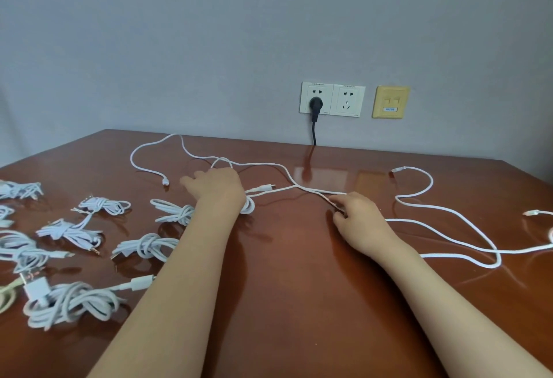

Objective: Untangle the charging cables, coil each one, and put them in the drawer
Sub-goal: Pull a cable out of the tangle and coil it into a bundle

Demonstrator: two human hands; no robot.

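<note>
White cables (431,181) could cinch into a knot if the right hand (356,216), pinching 1 strand (314,191), pulls while the flat, unclenched left hand (217,189) pins the loops (250,205).

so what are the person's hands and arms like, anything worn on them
Nothing worn shows. The left hand and the right hand are bare, no gloves, rings, watch or bracelet, and both forearms are uncovered down to the picture's bottom edge, with no sleeve in view.

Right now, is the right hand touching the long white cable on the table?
Touching. The head view shows the right hand pinching the long white cable, with no gap between them.
</note>
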